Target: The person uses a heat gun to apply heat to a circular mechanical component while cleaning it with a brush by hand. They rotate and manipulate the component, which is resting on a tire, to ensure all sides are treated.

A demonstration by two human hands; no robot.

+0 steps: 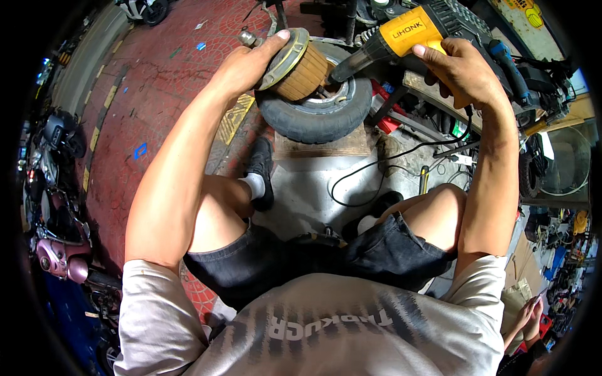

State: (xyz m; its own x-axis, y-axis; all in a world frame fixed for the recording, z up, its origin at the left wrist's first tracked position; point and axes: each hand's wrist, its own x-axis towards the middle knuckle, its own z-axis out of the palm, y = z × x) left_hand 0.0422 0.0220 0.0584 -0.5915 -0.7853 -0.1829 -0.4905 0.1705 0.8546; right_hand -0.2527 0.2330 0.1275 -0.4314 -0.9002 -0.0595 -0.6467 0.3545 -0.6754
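My left hand (246, 67) grips a round motor stator (304, 70) with a brown ridged side and a greyish rim. Its thumb lies over the rim; the other fingers are mostly hidden. The stator is tilted over a wheel (313, 122) with a black tyre, which lies flat on a wooden block (323, 145). In my right hand (463, 70) is a yellow heat gun (404, 32), held by its handle. The gun's dark nozzle points down and left, its tip close beside the stator's lower right edge. A black cord runs down from the handle.
A bench (429, 94) with tools and a blue power tool (509, 66) stands at the right. The black cord (351, 178) loops across the floor near my feet. Motorbikes (63, 250) line the left. Another person's hands (530, 316) show at the lower right.
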